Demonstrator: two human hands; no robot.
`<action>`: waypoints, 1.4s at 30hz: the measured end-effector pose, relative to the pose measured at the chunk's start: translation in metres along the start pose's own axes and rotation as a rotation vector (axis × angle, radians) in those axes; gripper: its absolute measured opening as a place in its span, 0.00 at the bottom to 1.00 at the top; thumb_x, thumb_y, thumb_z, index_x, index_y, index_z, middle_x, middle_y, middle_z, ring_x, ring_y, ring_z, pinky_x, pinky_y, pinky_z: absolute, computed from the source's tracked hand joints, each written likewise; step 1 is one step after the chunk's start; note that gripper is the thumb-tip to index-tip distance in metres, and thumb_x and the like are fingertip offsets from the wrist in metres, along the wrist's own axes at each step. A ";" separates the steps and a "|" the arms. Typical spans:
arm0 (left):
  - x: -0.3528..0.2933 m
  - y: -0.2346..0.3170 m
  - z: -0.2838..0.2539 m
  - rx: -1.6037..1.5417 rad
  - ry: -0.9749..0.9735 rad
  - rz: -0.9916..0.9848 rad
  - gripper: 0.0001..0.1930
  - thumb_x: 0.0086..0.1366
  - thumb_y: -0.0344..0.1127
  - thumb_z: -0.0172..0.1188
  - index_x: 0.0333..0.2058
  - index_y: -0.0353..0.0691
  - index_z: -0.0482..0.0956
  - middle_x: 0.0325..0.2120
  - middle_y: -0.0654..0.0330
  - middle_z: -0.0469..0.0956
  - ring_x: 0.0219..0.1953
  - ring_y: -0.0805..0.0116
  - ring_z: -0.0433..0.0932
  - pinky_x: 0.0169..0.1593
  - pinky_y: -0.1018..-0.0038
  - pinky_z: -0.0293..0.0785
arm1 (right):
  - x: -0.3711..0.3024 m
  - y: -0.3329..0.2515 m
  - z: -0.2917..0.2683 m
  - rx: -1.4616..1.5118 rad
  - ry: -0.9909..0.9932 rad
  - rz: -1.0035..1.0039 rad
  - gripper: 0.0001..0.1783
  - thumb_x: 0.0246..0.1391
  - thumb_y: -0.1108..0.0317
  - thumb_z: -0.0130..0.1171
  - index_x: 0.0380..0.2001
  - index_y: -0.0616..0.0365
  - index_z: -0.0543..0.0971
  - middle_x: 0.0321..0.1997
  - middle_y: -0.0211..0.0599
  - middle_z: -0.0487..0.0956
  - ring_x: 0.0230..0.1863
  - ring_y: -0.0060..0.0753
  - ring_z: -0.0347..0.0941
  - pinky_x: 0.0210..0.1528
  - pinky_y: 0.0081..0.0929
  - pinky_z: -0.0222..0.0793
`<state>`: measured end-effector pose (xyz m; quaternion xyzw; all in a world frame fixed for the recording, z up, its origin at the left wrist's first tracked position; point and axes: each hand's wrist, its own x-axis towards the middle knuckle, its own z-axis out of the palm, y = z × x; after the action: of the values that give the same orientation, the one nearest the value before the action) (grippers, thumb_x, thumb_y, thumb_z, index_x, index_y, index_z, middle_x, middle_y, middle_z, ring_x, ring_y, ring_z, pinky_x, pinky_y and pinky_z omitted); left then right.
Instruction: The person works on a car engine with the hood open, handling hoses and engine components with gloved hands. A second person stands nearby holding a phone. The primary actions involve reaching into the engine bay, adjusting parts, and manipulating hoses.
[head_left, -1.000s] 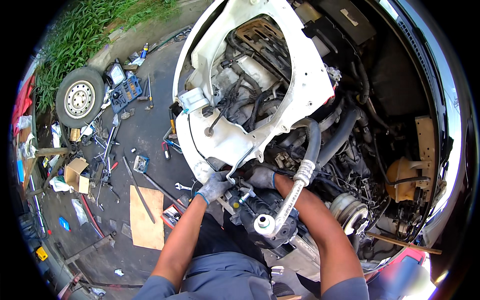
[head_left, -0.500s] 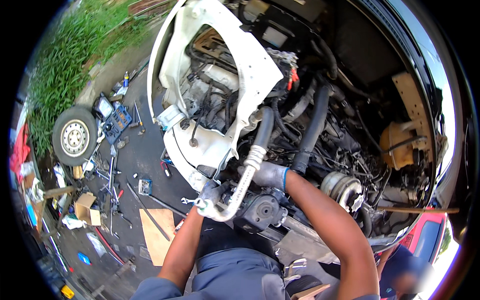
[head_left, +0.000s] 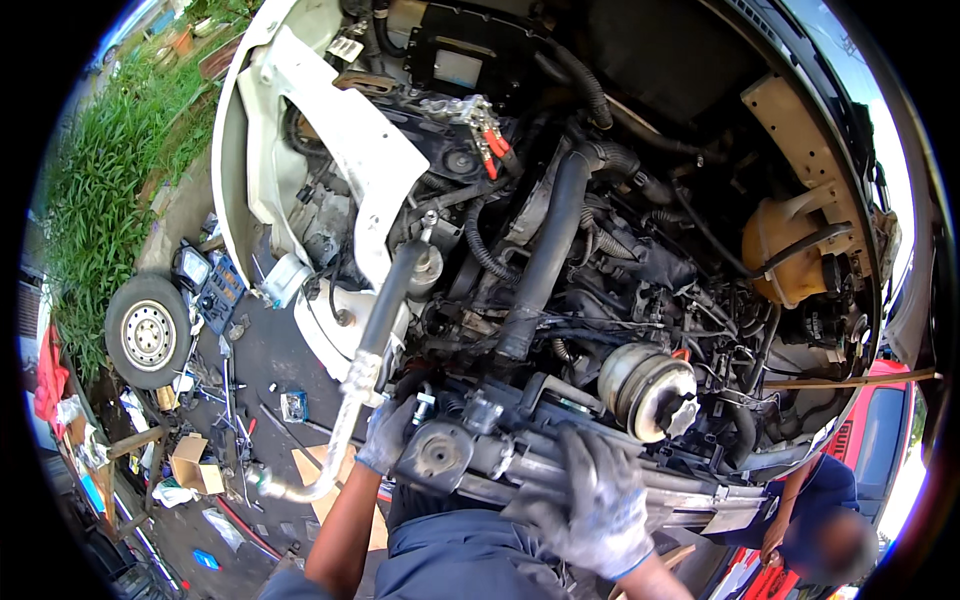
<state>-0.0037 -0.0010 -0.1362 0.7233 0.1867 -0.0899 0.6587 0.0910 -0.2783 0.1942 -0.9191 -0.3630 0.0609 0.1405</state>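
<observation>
My left hand (head_left: 386,436), in a grey work glove, is closed beside the front crossbar. Its fingers are partly hidden, and a small shiny metal piece (head_left: 424,402) shows next to them; I cannot tell whether they hold it. Just left of it hangs a hose with a bent silver pipe end (head_left: 345,420), its black part rising into the engine bay. Over the crossbar (head_left: 650,490) is my gloved right hand (head_left: 592,508), fingers stretched out and holding nothing visible. Between the hands a round dark mount (head_left: 438,452) sits on the bar.
A ribbed metal canister (head_left: 650,390) and a thick black hose (head_left: 555,240) fill the engine bay. A yellowish tank (head_left: 785,255) is at right. Left on the ground are a wheel (head_left: 150,332), tools and a cardboard box (head_left: 198,462). Another person (head_left: 820,510) is at lower right.
My right hand has left the silver pipe and come back over the crossbar. The pipe now hangs further left and lower. The wrench by my left hand no longer shows clearly; the view has shifted.
</observation>
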 end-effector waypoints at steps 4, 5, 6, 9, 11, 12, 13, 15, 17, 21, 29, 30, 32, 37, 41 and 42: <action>-0.039 0.030 0.009 -0.088 0.069 -0.078 0.35 0.75 0.40 0.69 0.77 0.39 0.74 0.69 0.47 0.81 0.65 0.54 0.84 0.66 0.59 0.81 | -0.017 -0.017 0.017 -0.068 0.045 0.059 0.52 0.57 0.39 0.74 0.72 0.68 0.75 0.66 0.62 0.81 0.66 0.67 0.79 0.70 0.63 0.72; -0.045 0.052 0.013 -0.248 0.102 -0.145 0.37 0.74 0.37 0.70 0.79 0.40 0.71 0.69 0.49 0.80 0.66 0.56 0.83 0.68 0.60 0.80 | -0.023 -0.020 0.022 -0.052 0.064 0.070 0.51 0.60 0.40 0.71 0.75 0.68 0.75 0.68 0.63 0.80 0.67 0.69 0.77 0.72 0.64 0.72; -0.049 0.072 0.014 -0.336 0.135 -0.197 0.40 0.73 0.35 0.71 0.82 0.42 0.69 0.69 0.51 0.80 0.67 0.58 0.81 0.70 0.62 0.78 | -0.028 -0.021 0.025 -0.036 0.056 0.083 0.51 0.60 0.39 0.71 0.74 0.69 0.76 0.69 0.65 0.79 0.70 0.70 0.76 0.74 0.64 0.72; -0.040 0.124 0.004 -0.183 0.148 -0.260 0.34 0.77 0.39 0.70 0.78 0.42 0.74 0.58 0.54 0.87 0.55 0.64 0.86 0.61 0.64 0.82 | -0.035 -0.021 0.033 -0.028 0.067 0.096 0.50 0.61 0.38 0.70 0.72 0.69 0.78 0.69 0.66 0.79 0.67 0.70 0.78 0.71 0.67 0.72; -0.030 0.145 0.001 0.083 0.112 -0.319 0.30 0.78 0.41 0.67 0.75 0.43 0.79 0.49 0.50 0.92 0.47 0.65 0.88 0.58 0.66 0.83 | -0.035 -0.014 0.034 -0.045 0.040 0.090 0.49 0.64 0.35 0.65 0.72 0.67 0.78 0.68 0.66 0.79 0.66 0.69 0.78 0.70 0.68 0.72; -0.031 0.144 0.002 0.063 0.153 -0.277 0.27 0.78 0.42 0.68 0.72 0.44 0.82 0.40 0.54 0.91 0.42 0.69 0.87 0.52 0.67 0.83 | -0.035 -0.013 0.035 -0.044 0.041 0.080 0.49 0.65 0.34 0.64 0.73 0.67 0.78 0.68 0.66 0.79 0.66 0.69 0.78 0.70 0.68 0.72; -0.030 0.139 0.003 0.045 0.151 -0.277 0.27 0.78 0.42 0.68 0.72 0.44 0.82 0.39 0.55 0.90 0.41 0.70 0.86 0.50 0.68 0.82 | -0.033 -0.010 0.035 -0.052 0.044 0.073 0.49 0.65 0.33 0.63 0.73 0.67 0.78 0.68 0.66 0.79 0.66 0.69 0.78 0.70 0.68 0.72; -0.030 0.128 0.000 0.008 0.146 -0.278 0.27 0.78 0.42 0.68 0.72 0.44 0.82 0.36 0.57 0.88 0.39 0.71 0.84 0.47 0.68 0.81 | -0.030 -0.006 0.035 -0.049 0.051 0.062 0.49 0.67 0.32 0.61 0.71 0.67 0.79 0.67 0.65 0.81 0.65 0.69 0.79 0.70 0.67 0.73; -0.028 0.143 0.001 0.123 0.175 -0.279 0.24 0.77 0.40 0.70 0.68 0.42 0.85 0.33 0.60 0.85 0.36 0.71 0.82 0.45 0.69 0.78 | -0.028 -0.002 0.035 -0.048 0.057 0.060 0.48 0.68 0.32 0.60 0.71 0.67 0.80 0.65 0.64 0.82 0.63 0.69 0.80 0.69 0.66 0.73; -0.028 0.136 0.003 0.164 0.226 -0.192 0.22 0.73 0.37 0.73 0.63 0.39 0.88 0.37 0.60 0.87 0.39 0.70 0.82 0.47 0.69 0.79 | -0.028 0.003 0.036 -0.060 0.056 0.040 0.47 0.69 0.32 0.59 0.69 0.67 0.81 0.63 0.64 0.83 0.61 0.68 0.82 0.68 0.65 0.75; -0.039 0.119 -0.007 -0.193 0.127 -0.204 0.21 0.74 0.29 0.72 0.63 0.35 0.82 0.55 0.57 0.84 0.52 0.65 0.85 0.58 0.67 0.83 | -0.030 0.003 0.036 -0.059 0.031 0.027 0.46 0.69 0.32 0.59 0.68 0.67 0.82 0.63 0.64 0.83 0.61 0.68 0.82 0.67 0.64 0.76; -0.039 0.119 -0.007 -0.219 0.125 -0.207 0.21 0.74 0.28 0.72 0.63 0.35 0.82 0.55 0.57 0.84 0.53 0.66 0.85 0.59 0.66 0.83 | -0.031 0.002 0.036 -0.064 0.037 0.029 0.46 0.69 0.32 0.60 0.68 0.67 0.82 0.63 0.64 0.83 0.61 0.68 0.82 0.67 0.64 0.76; -0.043 0.119 -0.008 -0.270 0.124 -0.213 0.22 0.74 0.26 0.72 0.64 0.35 0.81 0.55 0.56 0.84 0.55 0.66 0.85 0.61 0.65 0.83 | -0.032 -0.001 0.037 -0.073 0.049 0.032 0.46 0.68 0.33 0.61 0.68 0.67 0.82 0.63 0.64 0.83 0.61 0.68 0.82 0.68 0.65 0.76; -0.055 0.078 -0.024 -0.497 0.014 -0.095 0.21 0.70 0.26 0.76 0.60 0.35 0.83 0.58 0.52 0.85 0.61 0.60 0.85 0.65 0.63 0.83 | -0.028 -0.003 0.033 -0.011 0.075 0.061 0.47 0.66 0.35 0.64 0.70 0.67 0.80 0.64 0.65 0.82 0.62 0.69 0.81 0.68 0.66 0.75; -0.045 0.066 -0.045 -0.122 -0.054 0.100 0.19 0.65 0.24 0.79 0.55 0.35 0.89 0.59 0.49 0.89 0.62 0.54 0.88 0.66 0.60 0.83 | -0.025 -0.006 0.031 0.023 0.099 0.085 0.48 0.65 0.36 0.66 0.71 0.68 0.79 0.65 0.65 0.81 0.63 0.69 0.80 0.69 0.65 0.74; -0.041 0.074 -0.045 0.039 -0.027 0.153 0.19 0.64 0.24 0.79 0.54 0.36 0.89 0.57 0.49 0.89 0.60 0.54 0.89 0.66 0.60 0.84 | -0.025 -0.007 0.030 0.019 0.105 0.088 0.48 0.65 0.36 0.66 0.71 0.68 0.79 0.65 0.65 0.81 0.63 0.69 0.80 0.69 0.64 0.74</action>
<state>-0.0177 0.0321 -0.0476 0.7469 0.1201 -0.0528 0.6518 0.0620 -0.2840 0.1675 -0.9347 -0.3138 0.0225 0.1653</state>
